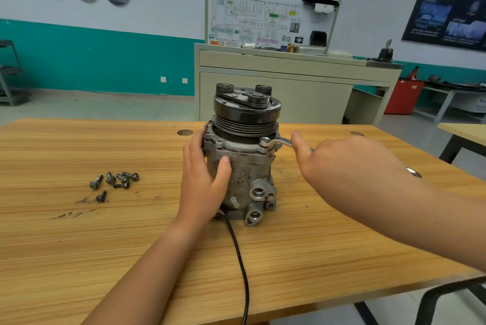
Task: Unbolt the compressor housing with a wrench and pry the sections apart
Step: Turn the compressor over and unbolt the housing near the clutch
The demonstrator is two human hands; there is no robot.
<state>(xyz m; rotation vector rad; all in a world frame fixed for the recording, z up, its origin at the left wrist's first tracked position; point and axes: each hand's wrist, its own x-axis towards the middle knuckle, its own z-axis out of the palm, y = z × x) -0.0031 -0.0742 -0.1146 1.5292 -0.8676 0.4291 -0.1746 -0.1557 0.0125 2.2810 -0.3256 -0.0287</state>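
A grey metal compressor stands upright in the middle of the wooden table, its black pulley on top. My left hand wraps the left side of the housing, thumb on its front. A silver wrench sits with its ring end on a bolt at the upper right flange. My right hand holds the wrench handle, which runs under the palm; the far end shows past the wrist.
Several loose bolts lie on the table to the left of the compressor. A black cable runs from the compressor's base to the near table edge. A beige training bench stands behind the table.
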